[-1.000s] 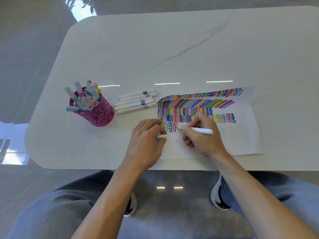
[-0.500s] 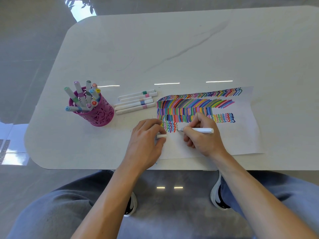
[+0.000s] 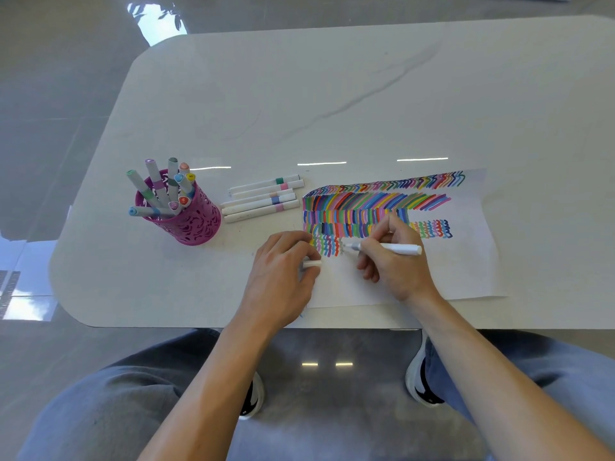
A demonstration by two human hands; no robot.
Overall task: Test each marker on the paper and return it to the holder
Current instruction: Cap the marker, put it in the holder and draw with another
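Here, the left hand (image 3: 283,277) rests at the sheet's near-left edge, fingers curled round a small white cap (image 3: 312,263). Just beside it the right hand (image 3: 392,261) pinches a white-barrelled marker (image 3: 399,249), its tip touching the white paper (image 3: 466,267) striped with coloured strokes. Farther back, five capped white markers (image 3: 263,201) lie beside a pink perforated holder (image 3: 193,224) full of markers, on the white marble-look table (image 3: 366,94).

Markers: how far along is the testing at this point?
Done: the paper already carries several rows of coloured strokes, and capped markers stand in the pink holder. In hand: the right hand draws with a white marker while the left hand holds a white cap. Left: capping and returning it, plus probably the five markers lying beside the holder.
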